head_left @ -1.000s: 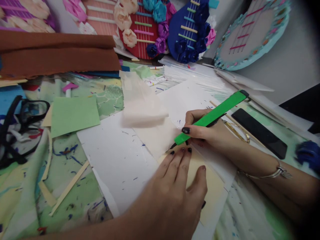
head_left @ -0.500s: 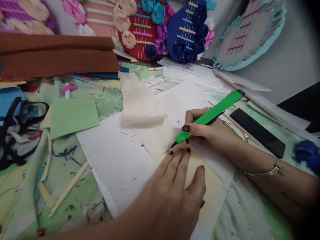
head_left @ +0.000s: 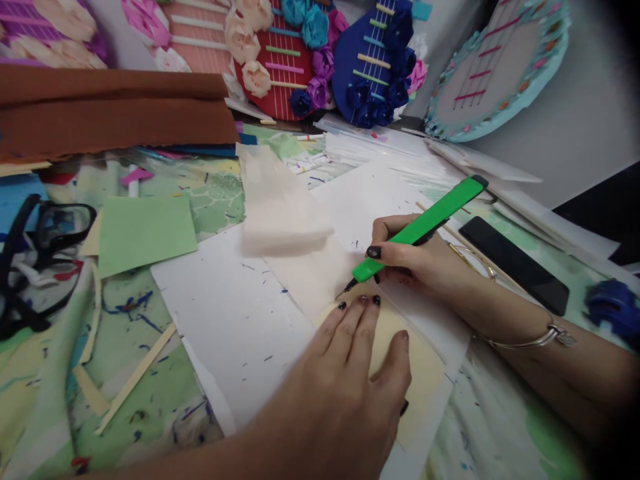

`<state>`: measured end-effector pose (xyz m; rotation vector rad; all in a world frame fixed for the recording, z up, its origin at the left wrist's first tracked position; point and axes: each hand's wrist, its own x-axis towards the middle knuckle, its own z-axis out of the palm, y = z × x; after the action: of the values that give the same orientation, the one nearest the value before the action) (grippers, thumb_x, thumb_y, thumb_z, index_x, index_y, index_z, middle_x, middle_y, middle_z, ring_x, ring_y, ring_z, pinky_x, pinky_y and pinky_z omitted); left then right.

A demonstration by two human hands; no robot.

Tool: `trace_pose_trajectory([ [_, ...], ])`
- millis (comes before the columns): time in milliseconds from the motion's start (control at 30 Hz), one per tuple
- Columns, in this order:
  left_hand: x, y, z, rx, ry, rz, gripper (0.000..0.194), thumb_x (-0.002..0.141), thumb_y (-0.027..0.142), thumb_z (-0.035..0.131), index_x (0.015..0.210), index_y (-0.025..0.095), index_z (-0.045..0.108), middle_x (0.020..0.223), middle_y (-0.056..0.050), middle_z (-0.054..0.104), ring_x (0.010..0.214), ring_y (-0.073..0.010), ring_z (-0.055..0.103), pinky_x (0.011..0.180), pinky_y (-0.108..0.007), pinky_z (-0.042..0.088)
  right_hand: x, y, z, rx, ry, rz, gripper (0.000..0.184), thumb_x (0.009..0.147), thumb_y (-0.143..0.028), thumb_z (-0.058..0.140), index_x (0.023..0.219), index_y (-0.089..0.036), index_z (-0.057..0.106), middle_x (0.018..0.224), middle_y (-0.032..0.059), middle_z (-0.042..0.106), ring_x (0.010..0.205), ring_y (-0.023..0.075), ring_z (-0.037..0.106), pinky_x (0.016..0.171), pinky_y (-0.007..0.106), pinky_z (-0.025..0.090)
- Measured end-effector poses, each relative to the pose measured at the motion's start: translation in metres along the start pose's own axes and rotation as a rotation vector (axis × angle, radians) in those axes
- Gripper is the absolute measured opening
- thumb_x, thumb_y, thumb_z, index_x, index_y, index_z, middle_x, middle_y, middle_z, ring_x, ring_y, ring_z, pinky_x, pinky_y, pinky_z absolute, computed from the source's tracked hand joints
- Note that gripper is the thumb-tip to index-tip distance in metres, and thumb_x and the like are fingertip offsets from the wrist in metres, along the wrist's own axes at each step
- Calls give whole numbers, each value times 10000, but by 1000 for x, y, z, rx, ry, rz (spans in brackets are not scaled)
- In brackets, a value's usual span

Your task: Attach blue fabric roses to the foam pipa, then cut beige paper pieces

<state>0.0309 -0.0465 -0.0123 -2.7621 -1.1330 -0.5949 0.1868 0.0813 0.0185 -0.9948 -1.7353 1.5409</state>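
My right hand (head_left: 417,257) grips a green utility knife (head_left: 420,227) with a black end. Its tip points down at the upper edge of a pale yellow paper piece (head_left: 423,373), just past my left fingertips. My left hand (head_left: 345,373) lies flat on that yellow piece, fingers stretched out. Beneath the yellow piece is a cream crepe paper sheet (head_left: 307,277), its far end curled up. White paper (head_left: 225,320) lies under both, dotted with small dark scraps. Whether the blade touches the crepe paper is too small to tell.
At left are black glasses (head_left: 45,260), a green paper square (head_left: 147,233) and yellow strips (head_left: 135,377). A black phone (head_left: 515,263) and a blue paper flower (head_left: 613,307) lie at right. Brown crepe paper (head_left: 115,110) and decorated paper guitars (head_left: 370,67) stand behind.
The utility knife has shifted very slightly in my right hand's grip area, its tip a little to the right. My left hand stays in place on the yellow piece.
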Motion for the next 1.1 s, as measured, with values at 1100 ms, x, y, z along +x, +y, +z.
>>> trace_pose_trajectory([
  [1100,0,0,1,-11,6,3,443,900,313,448,1271,75,490,1293,-260,531,1258,-355,438,997,-488,425,0,-3,-4,-57,24,1,243,736,-283,661,579,-165,518,451,-29,569,311,36,364,299,170,212],
])
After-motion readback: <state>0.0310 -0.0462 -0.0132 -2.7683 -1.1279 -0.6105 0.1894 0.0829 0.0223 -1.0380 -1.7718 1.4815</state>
